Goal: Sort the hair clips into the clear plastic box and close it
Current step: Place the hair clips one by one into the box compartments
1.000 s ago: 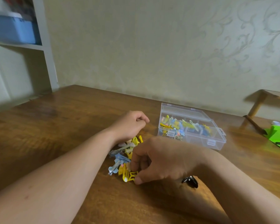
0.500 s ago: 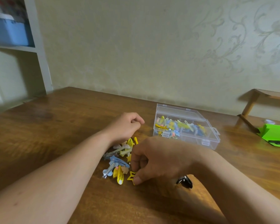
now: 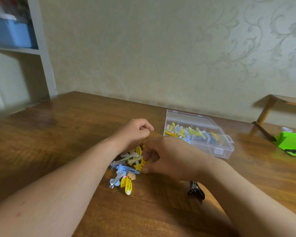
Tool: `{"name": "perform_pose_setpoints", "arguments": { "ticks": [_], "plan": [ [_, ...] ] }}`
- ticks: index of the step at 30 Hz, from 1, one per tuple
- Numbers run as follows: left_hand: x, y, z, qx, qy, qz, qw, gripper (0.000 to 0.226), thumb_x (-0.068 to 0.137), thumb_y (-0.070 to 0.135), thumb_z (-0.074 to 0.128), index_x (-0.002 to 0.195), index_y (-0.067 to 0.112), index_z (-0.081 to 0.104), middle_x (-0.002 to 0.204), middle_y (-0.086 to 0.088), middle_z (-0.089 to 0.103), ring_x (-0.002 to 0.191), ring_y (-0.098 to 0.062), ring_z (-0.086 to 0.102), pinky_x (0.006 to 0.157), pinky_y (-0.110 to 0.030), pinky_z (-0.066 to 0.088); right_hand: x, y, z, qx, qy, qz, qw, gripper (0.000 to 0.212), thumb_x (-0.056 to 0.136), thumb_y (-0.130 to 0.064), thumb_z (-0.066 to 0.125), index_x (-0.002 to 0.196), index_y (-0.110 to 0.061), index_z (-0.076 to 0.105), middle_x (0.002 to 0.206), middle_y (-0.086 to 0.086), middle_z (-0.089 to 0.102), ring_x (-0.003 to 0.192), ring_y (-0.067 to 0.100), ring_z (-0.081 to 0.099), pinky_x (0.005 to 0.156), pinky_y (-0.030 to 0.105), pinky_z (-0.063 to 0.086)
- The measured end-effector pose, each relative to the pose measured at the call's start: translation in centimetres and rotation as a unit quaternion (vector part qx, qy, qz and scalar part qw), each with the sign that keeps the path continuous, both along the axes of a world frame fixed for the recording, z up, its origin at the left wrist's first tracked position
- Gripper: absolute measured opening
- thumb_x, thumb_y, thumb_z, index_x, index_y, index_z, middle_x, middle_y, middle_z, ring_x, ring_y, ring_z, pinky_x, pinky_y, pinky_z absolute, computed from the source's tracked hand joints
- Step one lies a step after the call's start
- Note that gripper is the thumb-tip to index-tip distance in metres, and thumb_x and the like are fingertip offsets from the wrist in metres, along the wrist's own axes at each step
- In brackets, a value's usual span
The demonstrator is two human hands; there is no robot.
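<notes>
At centre frame the right hand (image 3: 169, 158) pinches a yellow clip (image 3: 141, 165) between thumb and curled fingers at the edge of the loose hair clips (image 3: 125, 170) on the bench (image 3: 58, 142). It is probably singling that clip out for the clear plastic box (image 3: 217, 147) just right of centre, which holds sorted clips. The left hand (image 3: 133, 134) sits curled over the pile's far side, perhaps steadying it; I cannot tell whether its fingers hold anything.

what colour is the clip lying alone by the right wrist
Black clip, clearest in the head view.
</notes>
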State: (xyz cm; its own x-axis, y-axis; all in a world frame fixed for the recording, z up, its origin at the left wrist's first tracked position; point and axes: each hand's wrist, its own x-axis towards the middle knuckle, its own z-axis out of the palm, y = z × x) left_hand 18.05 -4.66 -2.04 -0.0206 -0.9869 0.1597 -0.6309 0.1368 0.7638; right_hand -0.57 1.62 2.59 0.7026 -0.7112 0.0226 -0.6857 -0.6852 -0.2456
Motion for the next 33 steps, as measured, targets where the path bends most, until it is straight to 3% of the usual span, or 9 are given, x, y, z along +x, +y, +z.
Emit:
{"name": "perform_pose_setpoints", "arguments": {
  "ticks": [5, 11, 14, 16, 19, 21, 25, 29, 33],
  "plan": [
    [0.1, 0.0, 0.1, -0.001, 0.007, -0.009, 1.0, 0.028, 0.098, 0.017, 0.062, 0.097, 0.042, 0.073, 0.105, 0.004, 0.075, 0.101, -0.017, 0.071, 0.088, -0.036, 0.056, -0.3, -0.5, -0.4, 0.016, -0.034, 0.021, 0.999, 0.021, 0.09, -0.042, 0.081, 0.096, -0.028, 0.067, 0.084, -0.012, 0.062, 0.077, 0.006, 0.057, 0.064, 0.022, 0.044],
    [0.2, 0.2, 0.1, -0.002, 0.011, -0.015, 1.0, 0.022, 0.095, 0.026, 0.061, 0.097, 0.042, 0.075, 0.104, 0.006, 0.076, 0.098, -0.017, 0.071, 0.087, -0.04, 0.058, -2.0, -0.9, 1.5, 0.122, -0.084, 0.059, 0.987, 0.018, 0.094, -0.034, 0.08, 0.085, -0.024, 0.066, 0.074, -0.003, 0.06, 0.066, 0.006, 0.052, 0.062, 0.027, 0.042],
    [0.2, 0.4, 0.2, 0.0, 0.003, -0.017, 1.0, 0.023, 0.106, 0.025, 0.057, 0.108, 0.038, 0.076, 0.11, 0.008, 0.075, 0.101, -0.016, 0.07, 0.091, -0.04, 0.058, -4.9, -2.5, 3.2, 0.035, -0.2, -0.05, 0.978, 0.015, 0.094, -0.031, 0.08, 0.088, -0.025, 0.069, 0.075, -0.009, 0.067, 0.065, 0.001, 0.058, 0.061, 0.016, 0.045],
    [0.2, 0.7, 0.3, 0.005, -0.004, -0.022, 1.0, 0.025, 0.109, 0.023, 0.054, 0.118, 0.035, 0.074, 0.119, 0.01, 0.073, 0.11, -0.017, 0.07, 0.101, -0.046, 0.058, -7.7, -4.4, 3.7, -0.068, -0.231, -0.16, 0.957, 0.013, 0.094, -0.03, 0.079, 0.088, -0.025, 0.068, 0.079, -0.01, 0.07, 0.071, 0.006, 0.063, 0.064, 0.023, 0.049],
    [0.2, 0.8, 0.2, 0.003, -0.019, -0.024, 1.0, 0.027, 0.108, 0.025, 0.053, 0.118, 0.038, 0.074, 0.12, 0.011, 0.072, 0.114, -0.035, 0.072, 0.101, -0.057, 0.059, -11.8, -7.1, 2.8, -0.156, -0.188, -0.296, 0.924, 0.009, 0.096, -0.028, 0.074, 0.091, -0.024, 0.068, 0.083, -0.006, 0.07, 0.076, 0.012, 0.062, 0.066, 0.033, 0.049],
    [0.2, 0.8, 0.1, 0.001, -0.026, -0.025, 0.999, 0.026, 0.108, 0.026, 0.054, 0.117, 0.04, 0.074, 0.119, 0.011, 0.072, 0.114, -0.038, 0.072, 0.1, -0.058, 0.059, -13.6, -8.1, 1.8, -0.172, -0.136, -0.345, 0.913, 0.005, 0.098, -0.026, 0.068, 0.094, -0.024, 0.067, 0.083, -0.006, 0.068, 0.074, 0.013, 0.06, 0.062, 0.033, 0.047],
    [0.2, 0.6, 0.1, -0.005, -0.031, -0.027, 0.999, 0.026, 0.109, 0.026, 0.054, 0.119, 0.04, 0.073, 0.124, 0.013, 0.07, 0.11, -0.023, 0.072, 0.101, -0.055, 0.059, -14.8, -9.4, 0.0, -0.163, -0.076, -0.374, 0.91, 0.006, 0.098, -0.019, 0.062, 0.094, -0.023, 0.065, 0.087, -0.002, 0.068, 0.074, 0.018, 0.059, 0.064, 0.034, 0.046],
    [0.4, 0.4, 0.0, -0.004, -0.033, -0.03, 0.999, 0.026, 0.109, 0.026, 0.054, 0.122, 0.04, 0.072, 0.123, 0.014, 0.069, 0.11, -0.023, 0.072, 0.101, -0.054, 0.059, -14.9, -10.2, -0.7, -0.164, -0.062, -0.393, 0.903, 0.016, 0.098, -0.013, 0.057, 0.1, -0.021, 0.07, 0.092, -0.001, 0.068, 0.079, 0.02, 0.061, 0.068, 0.035, 0.05],
    [0.4, 0.4, 0.0, -0.005, -0.027, -0.031, 0.999, 0.027, 0.11, 0.024, 0.054, 0.123, 0.037, 0.073, 0.124, 0.011, 0.069, 0.11, -0.007, 0.066, 0.101, -0.041, 0.056, -15.0, -10.3, -0.9, -0.158, -0.069, -0.393, 0.903, 0.024, 0.097, -0.011, 0.054, 0.101, -0.021, 0.076, 0.093, -0.002, 0.071, 0.078, 0.015, 0.061, 0.068, 0.033, 0.052]
  ]
}}
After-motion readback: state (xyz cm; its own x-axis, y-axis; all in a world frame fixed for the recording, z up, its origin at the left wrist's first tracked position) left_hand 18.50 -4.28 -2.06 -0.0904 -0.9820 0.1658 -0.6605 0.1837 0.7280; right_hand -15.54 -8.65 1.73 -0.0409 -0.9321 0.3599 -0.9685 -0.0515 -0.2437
